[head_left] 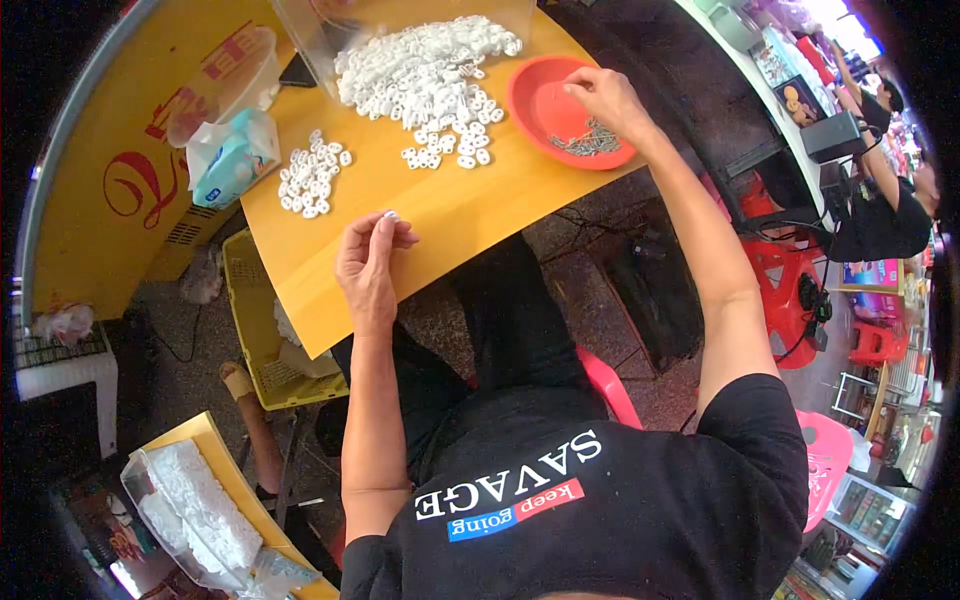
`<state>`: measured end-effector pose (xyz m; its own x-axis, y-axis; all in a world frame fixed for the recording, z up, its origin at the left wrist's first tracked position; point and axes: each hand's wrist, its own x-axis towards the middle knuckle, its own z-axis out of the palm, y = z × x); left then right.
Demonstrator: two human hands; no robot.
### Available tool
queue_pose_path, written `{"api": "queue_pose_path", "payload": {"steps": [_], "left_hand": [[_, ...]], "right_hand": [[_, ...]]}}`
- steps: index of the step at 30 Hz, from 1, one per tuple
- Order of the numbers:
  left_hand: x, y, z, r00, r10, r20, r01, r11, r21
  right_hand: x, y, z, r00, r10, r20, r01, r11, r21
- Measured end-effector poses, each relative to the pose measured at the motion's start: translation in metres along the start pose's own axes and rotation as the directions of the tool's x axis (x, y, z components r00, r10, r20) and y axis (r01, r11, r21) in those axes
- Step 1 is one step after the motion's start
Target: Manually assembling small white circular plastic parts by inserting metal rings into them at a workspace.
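My left hand (370, 262) is closed above the table's near edge, thumb and fingers pinching a small white plastic piece (391, 215), mostly hidden. Over the red plastic bowl (535, 95), my right hand (608, 100) has its thumb and forefinger pinched together; what they hold is too small to make out. Thin metal pins (592, 140) lie in the bowl's near right part, below that hand. A large heap of white oval pieces with holes (425, 75) spreads across the table. To its left sits a smaller pile of the same pieces (312, 178).
The yellow table (400, 215) carries a clear bin (310, 40) at the back and a tissue pack (235, 160) by its left edge. Below stands a yellow crate (262, 340). At lower left is a box of white pieces (200, 505). Red stools (785, 290) and people are on the right.
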<state>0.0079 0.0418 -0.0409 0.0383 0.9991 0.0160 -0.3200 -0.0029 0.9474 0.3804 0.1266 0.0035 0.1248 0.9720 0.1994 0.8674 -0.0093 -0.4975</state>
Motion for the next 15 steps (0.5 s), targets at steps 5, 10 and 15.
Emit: {"api": "queue_pose_path", "payload": {"steps": [5,10,15], "left_hand": [[0.0,-0.002,-0.005,0.999,-0.012,0.033,0.014,0.999,-0.049],[0.0,-0.003,-0.005,0.997,-0.054,0.047,0.057,0.997,-0.054],[0.001,-0.002,-0.006,0.997,-0.052,0.06,0.058,0.993,-0.098]], "right_hand": [[0.004,-0.008,0.009,0.994,-0.103,0.034,0.108,0.967,-0.229],[0.01,-0.012,0.015,0.989,-0.134,0.057,0.146,0.917,-0.37],[0.019,-0.018,0.011,0.989,-0.071,0.13,0.117,0.916,-0.384]]}}
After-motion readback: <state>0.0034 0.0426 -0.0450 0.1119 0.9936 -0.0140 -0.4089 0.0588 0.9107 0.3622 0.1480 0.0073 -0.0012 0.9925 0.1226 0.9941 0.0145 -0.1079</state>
